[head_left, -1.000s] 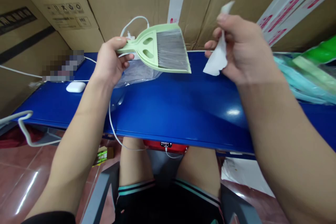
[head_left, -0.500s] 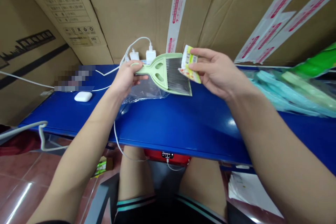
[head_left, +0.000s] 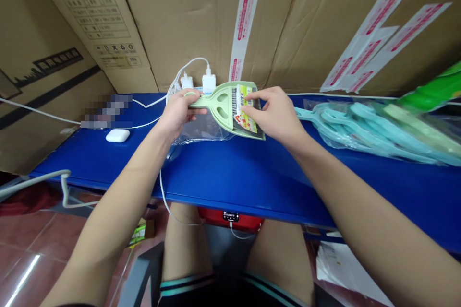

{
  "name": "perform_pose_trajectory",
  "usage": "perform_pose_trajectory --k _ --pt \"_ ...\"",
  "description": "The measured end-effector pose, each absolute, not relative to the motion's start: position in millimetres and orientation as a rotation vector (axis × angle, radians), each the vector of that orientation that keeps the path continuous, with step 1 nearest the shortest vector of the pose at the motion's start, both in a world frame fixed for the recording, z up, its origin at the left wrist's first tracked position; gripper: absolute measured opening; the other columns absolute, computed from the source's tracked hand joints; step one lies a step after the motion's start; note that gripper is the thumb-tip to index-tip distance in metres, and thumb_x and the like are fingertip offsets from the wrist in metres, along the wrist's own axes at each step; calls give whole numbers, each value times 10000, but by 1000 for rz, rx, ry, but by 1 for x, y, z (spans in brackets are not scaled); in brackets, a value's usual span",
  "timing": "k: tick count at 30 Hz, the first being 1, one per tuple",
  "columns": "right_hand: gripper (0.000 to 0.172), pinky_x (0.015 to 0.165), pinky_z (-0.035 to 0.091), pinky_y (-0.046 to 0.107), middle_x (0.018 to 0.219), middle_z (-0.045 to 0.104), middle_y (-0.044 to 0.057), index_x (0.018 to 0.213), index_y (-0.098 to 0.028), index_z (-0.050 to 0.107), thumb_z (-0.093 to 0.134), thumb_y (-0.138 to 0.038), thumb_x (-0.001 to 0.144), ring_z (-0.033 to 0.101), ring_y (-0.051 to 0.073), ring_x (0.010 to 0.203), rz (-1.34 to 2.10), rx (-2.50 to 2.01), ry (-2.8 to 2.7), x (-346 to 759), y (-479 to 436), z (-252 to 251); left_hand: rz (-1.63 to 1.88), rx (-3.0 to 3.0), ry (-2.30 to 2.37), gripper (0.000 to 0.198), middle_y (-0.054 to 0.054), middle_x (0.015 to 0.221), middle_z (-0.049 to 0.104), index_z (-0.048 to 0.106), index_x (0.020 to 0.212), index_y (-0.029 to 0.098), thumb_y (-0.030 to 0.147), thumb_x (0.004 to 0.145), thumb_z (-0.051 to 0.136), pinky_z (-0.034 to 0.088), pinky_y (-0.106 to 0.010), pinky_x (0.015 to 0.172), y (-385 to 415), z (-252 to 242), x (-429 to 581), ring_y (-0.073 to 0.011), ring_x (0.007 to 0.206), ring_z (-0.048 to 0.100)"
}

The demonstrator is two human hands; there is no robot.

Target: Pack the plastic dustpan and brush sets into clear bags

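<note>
My left hand point(head_left: 179, 111) is closed round the handles of a light green dustpan and brush set point(head_left: 220, 105), the brush nested in the pan. Over the dark bristles lies a yellow and white printed label card point(head_left: 248, 105). My right hand point(head_left: 275, 114) pinches this card between thumb and fingers at its right side, against the bristles. Beneath the set, a clear plastic bag point(head_left: 205, 129) rests on the blue table point(head_left: 230, 168).
Bagged turquoise and pale green dustpan sets point(head_left: 360, 127) lie at the right, with a bright green package point(head_left: 434, 88) above them. White chargers point(head_left: 209, 82) and cables stand behind. A white earbud case point(head_left: 117, 135) sits at the left. Cardboard boxes point(head_left: 194, 14) wall the back.
My right hand has moved left and brought the card from beside the pan's edge onto the brush bristles. My left hand keeps hold of the handles.
</note>
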State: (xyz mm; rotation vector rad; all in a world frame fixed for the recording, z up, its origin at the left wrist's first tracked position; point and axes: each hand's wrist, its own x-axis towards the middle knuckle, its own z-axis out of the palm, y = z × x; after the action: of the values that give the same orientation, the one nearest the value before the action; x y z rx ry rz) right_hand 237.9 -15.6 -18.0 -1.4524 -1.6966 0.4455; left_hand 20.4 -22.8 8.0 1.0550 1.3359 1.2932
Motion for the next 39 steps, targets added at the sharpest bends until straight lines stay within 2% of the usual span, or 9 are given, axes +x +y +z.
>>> perform_pose_trajectory --k 3,5,10,13,18,25,34,36,39 --pt "254 1216 506 510 1271 635 151 1047 -174 831 777 -301 834 636 267 1247 512 -1436 -1609 236 -13 -22 1278 1028 1335 106 6 751 735 650 933 154 144 973 552 355 -170 458 -23 9 21 -59 532 680" --pt "289 1167 555 495 1284 649 146 1100 -180 814 772 -306 844 655 263 1242 652 -1418 -1551 235 -13 -22 1283 1004 1332 108 1 760 744 656 938 154 146 962 552 348 -172 461 -22 9 20 -57 532 674" --pt "476 851 658 336 1175 734 75 1302 -225 706 756 -243 829 738 169 938 1208 -1294 -1317 231 -21 -12 1314 930 1312 143 -7 788 760 681 990 157 145 920 557 353 -183 480 -21 10 19 -55 522 645" --pt "513 777 652 289 1066 750 59 1307 -222 673 755 -197 801 743 157 876 1330 -1257 -1241 231 -23 -7 1309 903 1276 159 -7 778 755 679 1020 150 140 917 559 350 -178 476 -21 10 19 -49 521 641" --pt "619 812 683 336 1049 759 56 1339 -224 637 777 -177 738 762 187 906 1382 -1194 -1191 235 -20 -7 1285 872 1187 204 -4 757 746 674 1082 138 155 894 596 355 -161 458 -23 11 19 -51 528 655" --pt "619 853 686 343 1058 774 66 1355 -205 633 740 -160 747 779 202 948 1417 -1170 -1191 231 -26 -1 1287 828 1182 150 -15 779 767 685 1019 150 139 921 572 357 -151 448 -23 12 21 -45 521 642" --pt "574 807 677 301 1092 773 80 1354 -208 624 744 -191 793 785 182 949 1367 -1216 -1239 230 -24 -4 1288 852 1247 255 -66 835 805 728 1106 152 183 877 621 478 -142 522 -19 9 16 -99 736 771" --pt "558 786 675 297 1082 774 75 1333 -212 612 735 -179 790 783 177 929 1386 -1220 -1218 229 -23 -5 1289 869 1228 267 -69 842 802 723 1138 150 224 902 622 473 -137 509 -20 12 16 -95 709 761" --pt "541 785 672 298 1078 773 67 1318 -211 601 716 -170 792 779 173 918 1381 -1214 -1214 231 -23 -2 1281 885 1177 399 -79 834 791 698 1232 160 436 969 582 481 -157 495 -23 16 14 -112 672 746"
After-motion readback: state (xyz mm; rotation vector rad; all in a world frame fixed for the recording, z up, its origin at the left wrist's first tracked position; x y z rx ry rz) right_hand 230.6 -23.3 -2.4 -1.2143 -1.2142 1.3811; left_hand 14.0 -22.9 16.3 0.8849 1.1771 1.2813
